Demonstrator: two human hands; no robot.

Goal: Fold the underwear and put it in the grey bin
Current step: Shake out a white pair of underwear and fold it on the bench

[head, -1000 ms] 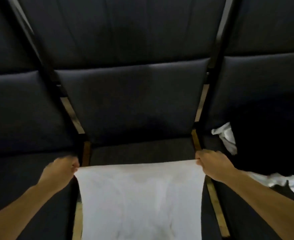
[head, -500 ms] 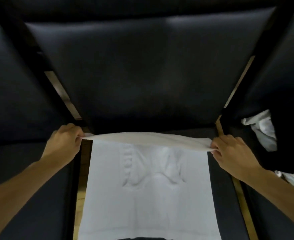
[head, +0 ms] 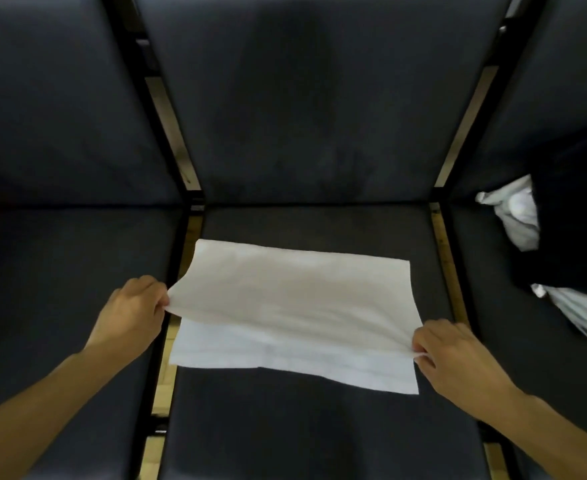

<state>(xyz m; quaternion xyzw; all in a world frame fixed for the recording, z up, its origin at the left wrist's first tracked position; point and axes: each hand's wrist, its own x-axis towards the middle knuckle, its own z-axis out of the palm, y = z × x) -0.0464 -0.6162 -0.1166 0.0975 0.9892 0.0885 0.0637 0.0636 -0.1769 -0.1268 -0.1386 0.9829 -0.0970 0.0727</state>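
The white underwear [head: 295,306] lies on the middle dark chair seat [head: 319,434], folded over on itself so that an upper layer covers most of a lower one. My left hand [head: 133,317] pinches the upper layer's near left corner, which is lifted a little off the lower layer. At the right side my right hand [head: 451,355] pinches the upper layer's near corner, low against the cloth. No grey bin is in view.
Dark padded chairs stand in a row, with black frames and strips of wooden floor [head: 171,362] showing between them. On the right chair lies a dark garment [head: 576,216] with crumpled white clothes [head: 513,213] around it.
Both hands have brought the garment's far edge toward me over the rest of it, folding it in half on the seat. The view has tilted down.
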